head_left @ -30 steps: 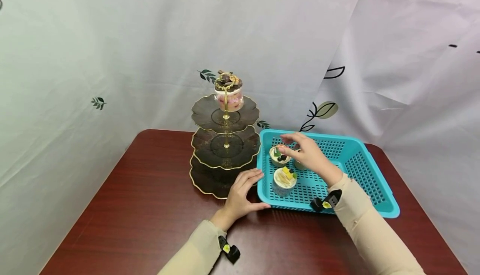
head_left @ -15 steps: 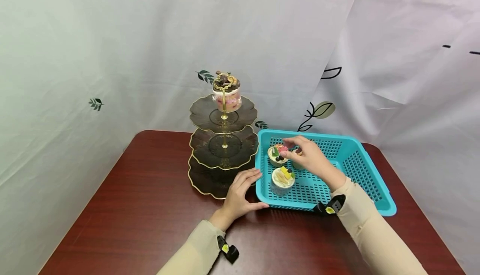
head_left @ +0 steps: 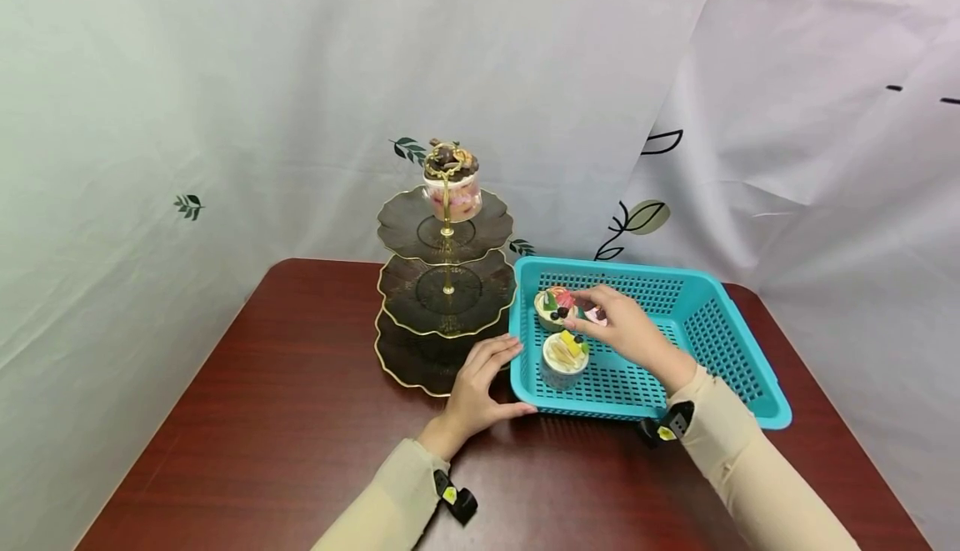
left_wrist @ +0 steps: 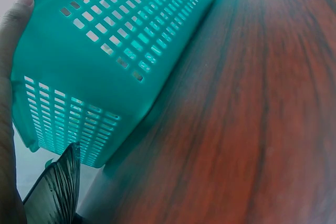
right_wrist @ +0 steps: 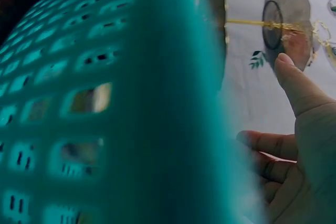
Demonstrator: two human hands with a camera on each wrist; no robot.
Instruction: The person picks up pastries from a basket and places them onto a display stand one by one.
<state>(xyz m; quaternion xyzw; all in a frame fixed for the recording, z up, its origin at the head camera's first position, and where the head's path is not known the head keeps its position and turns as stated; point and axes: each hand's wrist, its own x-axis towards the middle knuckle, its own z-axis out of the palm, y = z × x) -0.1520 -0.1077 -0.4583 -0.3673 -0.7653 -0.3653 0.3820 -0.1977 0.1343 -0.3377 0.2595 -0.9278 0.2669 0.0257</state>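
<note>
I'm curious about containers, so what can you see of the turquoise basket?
The turquoise basket looks plastic: rectangular and open-topped, with slotted walls and floor. It stands upright on the reddish-brown table, beside the tiered stand, with three small desserts inside. The left hand touches its left rim; the right hand is at the desserts.

Behind the left hand (head_left: 476, 388) runs a long, plain cream sleeve (head_left: 386, 493), and behind the right hand (head_left: 630, 333) a matching beige one (head_left: 765, 459), its cloth lightly creased. Both hands are bare. Just behind the left one, a black wristband (head_left: 441, 483) carries a yellow patch (head_left: 450, 494) and a small black block (head_left: 464, 506). Behind the right one sits a similar black band (head_left: 681, 414), also marked with yellow (head_left: 666, 433).
</note>
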